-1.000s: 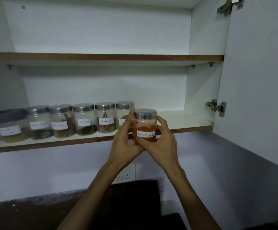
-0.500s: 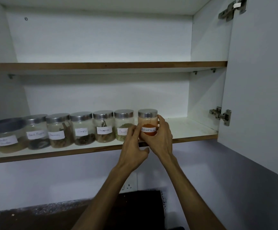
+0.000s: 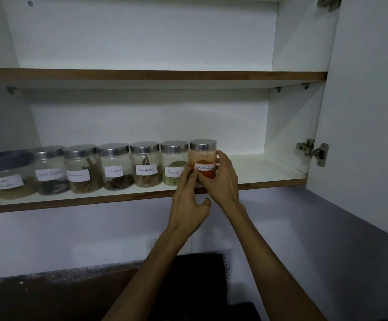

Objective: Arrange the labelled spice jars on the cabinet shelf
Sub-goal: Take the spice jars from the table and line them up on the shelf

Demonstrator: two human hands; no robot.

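A glass jar of red chilli powder [image 3: 202, 158] with a metal lid stands on the lower cabinet shelf [image 3: 118, 197], at the right end of a row of labelled jars. Beside it on the left are the fennel jar [image 3: 174, 162], a cinnamon jar [image 3: 145, 164], the cloves jar [image 3: 115, 169] and more jars further left. My right hand [image 3: 223, 179] wraps the chilli jar's right side. My left hand [image 3: 189, 205] touches its lower left with the fingertips, thumb hanging free below the shelf edge.
The open cabinet door [image 3: 369, 112] hangs at the right, with a hinge [image 3: 313, 150]. Bare shelf lies right of the chilli jar. The upper shelf [image 3: 153, 75] is above. A larger dark-lidded jar [image 3: 7, 174] stands far left. A dark counter [image 3: 72, 293] lies below.
The chilli jar went from held in front of the shelf edge to standing on the shelf next to the fennel jar. My left hand has loosened to fingertips.
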